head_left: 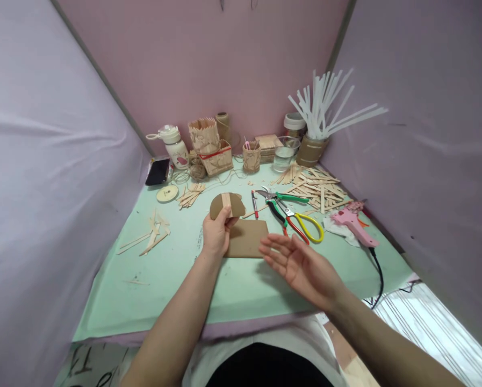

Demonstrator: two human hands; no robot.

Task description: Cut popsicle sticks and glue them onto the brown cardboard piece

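My left hand [217, 231] pinches a rounded brown cardboard piece [216, 206] by its lower edge. A pale wooden strip [226, 200] crosses the face of that piece. Under and to the right of this hand, a rectangular brown cardboard [246, 239] lies flat on the green table [176, 290]. My right hand [299, 266] is raised, palm turned up and inward, with its fingers stretched out near the right edge of the rectangle. Nothing is in it.
Right of centre lie a red pen [254, 204], green-handled cutters [291, 198], yellow-handled scissors [311, 226] and a pink glue gun [355, 226]. Wooden sticks [313, 188] are heaped behind. A bottle [176, 148], woven baskets [217, 158] and a water cup [284, 156] line the back.
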